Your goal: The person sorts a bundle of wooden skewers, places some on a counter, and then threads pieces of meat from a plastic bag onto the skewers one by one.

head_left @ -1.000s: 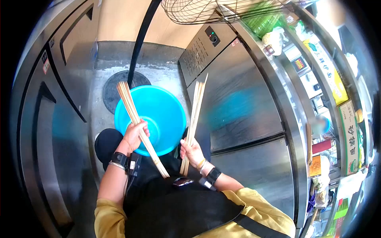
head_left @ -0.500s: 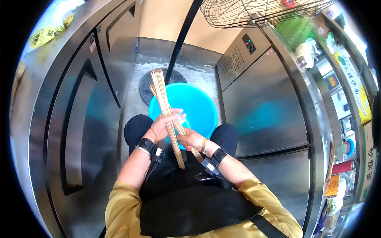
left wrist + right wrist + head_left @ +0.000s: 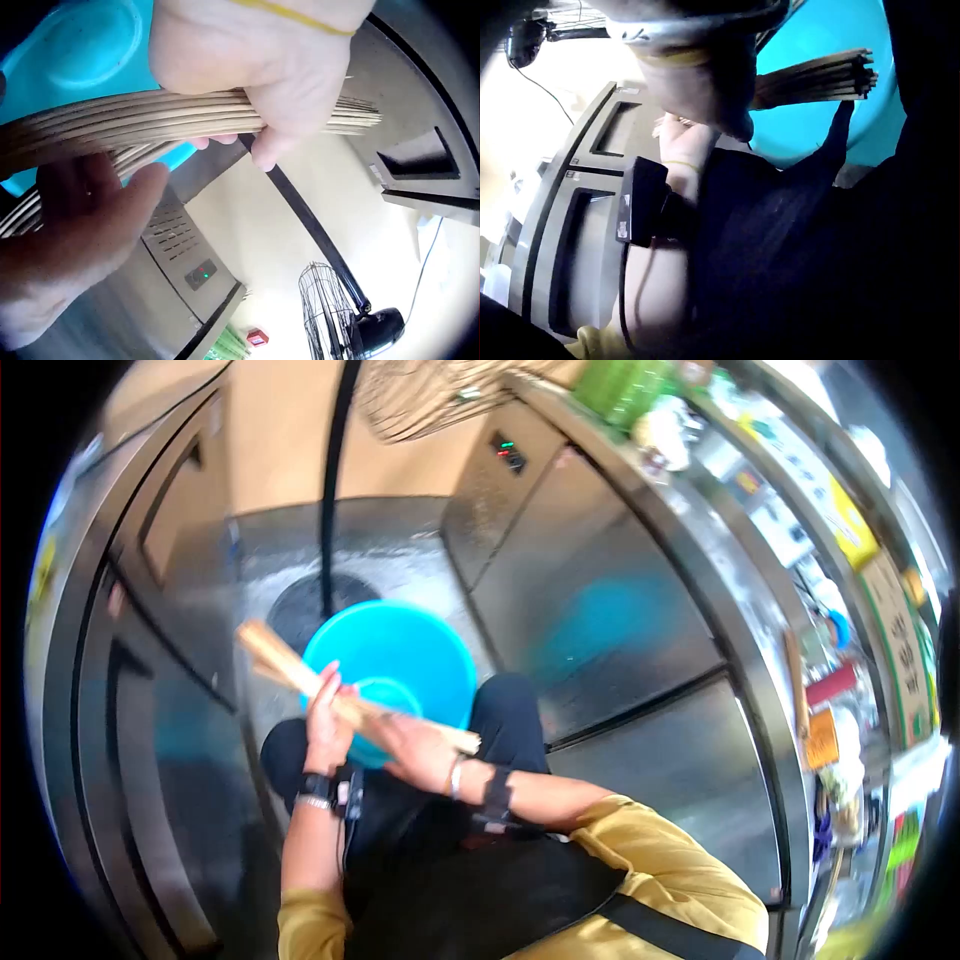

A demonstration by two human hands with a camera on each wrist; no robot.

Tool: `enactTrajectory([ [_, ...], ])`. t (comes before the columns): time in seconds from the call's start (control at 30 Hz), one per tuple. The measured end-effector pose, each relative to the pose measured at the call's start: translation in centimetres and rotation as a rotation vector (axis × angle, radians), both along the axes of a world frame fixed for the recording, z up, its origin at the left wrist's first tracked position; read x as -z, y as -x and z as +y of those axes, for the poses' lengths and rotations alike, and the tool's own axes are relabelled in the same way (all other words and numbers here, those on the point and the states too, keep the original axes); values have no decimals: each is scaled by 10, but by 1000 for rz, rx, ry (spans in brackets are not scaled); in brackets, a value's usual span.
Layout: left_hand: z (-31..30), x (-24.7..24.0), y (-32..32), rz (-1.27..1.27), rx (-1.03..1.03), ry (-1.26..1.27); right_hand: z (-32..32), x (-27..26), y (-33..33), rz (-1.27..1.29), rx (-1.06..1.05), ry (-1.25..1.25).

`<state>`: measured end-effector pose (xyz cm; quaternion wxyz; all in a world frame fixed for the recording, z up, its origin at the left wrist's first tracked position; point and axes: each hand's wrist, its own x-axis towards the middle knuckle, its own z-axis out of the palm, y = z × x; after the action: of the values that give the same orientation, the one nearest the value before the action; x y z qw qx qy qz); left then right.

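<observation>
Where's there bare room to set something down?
Bare floor shows between the blue tub and right steel cabinet; the tub's far inside looks open. Crowded: the tub's near side, where left hand and right hand grip sticks, and the cluttered counter.

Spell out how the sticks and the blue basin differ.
The sticks are pale tan; the basin is bright turquoise blue. The sticks are thin and straight, whereas the basin is round, wide and hollow. The left hand and right hand grip the sticks, while neither holds the basin. Both are in front of the person.
</observation>
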<state>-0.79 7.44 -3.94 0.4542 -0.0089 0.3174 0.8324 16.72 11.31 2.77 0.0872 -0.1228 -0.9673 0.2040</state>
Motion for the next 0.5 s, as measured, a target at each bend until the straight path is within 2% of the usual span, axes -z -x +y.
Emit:
enactTrajectory([
  [0.03, 2, 4, 1, 25, -3, 4, 0, -1, 6, -64, -2, 35],
  [0.07, 2, 5, 2, 16, 8, -22, 3, 18, 9, 78, -32, -95],
  [0.17, 1, -1, 3, -1, 32, -44, -8, -13, 15, -59, -12, -223],
  [0.3, -2, -3, 2, 22, 45, -25, -8, 21, 25, 40, 50, -355],
  [0.33, -2, -3, 2, 58, 43, -19, -6, 21, 24, 71, 54, -318],
  [0.43, -3, -5, 4, 95, 53, -5, -7, -1, 21, -52, 144, 73],
  [0.47, -5, -7, 2, 171, 60, -22, -4, -1, 18, -20, 186, 247],
  [0.5, -9, -30, -8, 136, 45, 4, 3, 8, 15, 61, 168, 332],
])
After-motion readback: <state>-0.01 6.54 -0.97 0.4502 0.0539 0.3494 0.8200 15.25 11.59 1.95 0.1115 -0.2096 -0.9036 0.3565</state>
